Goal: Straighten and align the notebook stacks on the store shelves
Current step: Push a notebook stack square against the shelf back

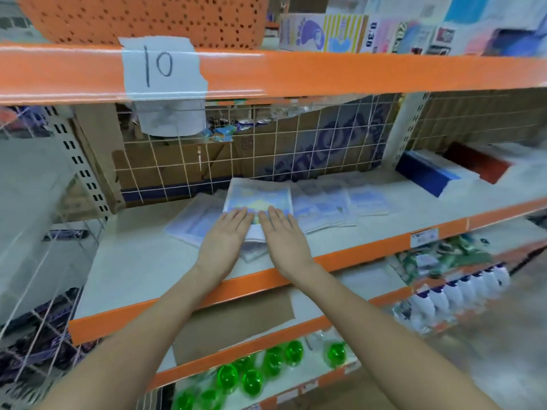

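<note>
While both the left hand and right hand press flat, fingers straight and together, the notebook stack lies skewed. Thin, glossy covers look light and likely slippery; squaring by the side edges is advised.

- Left hand — palm down, fingers straight and held close together, pointing away from the body and a little to the right.
- Right hand — also palm down, its fingers straight and together, pointing away and leaning slightly left.
- The two hands lie side by side with a narrow gap between them; the fingertips nearly level, those of the left just beside those of the right.
- Both forearms are bare and stretched forward, rising from the lower corners of the view and converging toward the fingers.
- Both wrists are nearly straight, in line with the forearms.
</note>
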`<action>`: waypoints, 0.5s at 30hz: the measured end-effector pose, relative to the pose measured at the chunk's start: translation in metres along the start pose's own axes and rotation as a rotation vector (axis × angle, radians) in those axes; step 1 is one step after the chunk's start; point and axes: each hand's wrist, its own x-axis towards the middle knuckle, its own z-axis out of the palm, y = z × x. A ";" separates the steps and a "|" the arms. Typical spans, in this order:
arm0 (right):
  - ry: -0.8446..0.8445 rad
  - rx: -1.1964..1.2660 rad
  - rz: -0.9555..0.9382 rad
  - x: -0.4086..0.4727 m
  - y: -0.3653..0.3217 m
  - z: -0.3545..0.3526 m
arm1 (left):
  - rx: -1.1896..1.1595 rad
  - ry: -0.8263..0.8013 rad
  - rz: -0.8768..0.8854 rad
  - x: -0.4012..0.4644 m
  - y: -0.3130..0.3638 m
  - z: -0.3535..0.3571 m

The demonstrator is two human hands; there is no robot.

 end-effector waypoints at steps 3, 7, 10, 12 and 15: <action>0.054 -0.030 0.059 -0.018 0.042 -0.008 | 0.013 0.056 0.093 0.025 0.037 0.004; 0.118 -0.048 0.133 -0.047 0.109 -0.016 | 0.057 0.095 0.232 0.065 0.101 0.009; 0.161 -0.064 0.200 -0.076 0.171 -0.021 | 0.048 0.096 0.296 0.096 0.160 0.023; 0.164 -0.090 0.241 -0.100 0.217 -0.025 | 0.024 0.087 0.333 0.118 0.207 0.035; 0.168 -0.122 0.308 -0.138 0.294 -0.035 | 0.004 0.109 0.412 0.153 0.283 0.054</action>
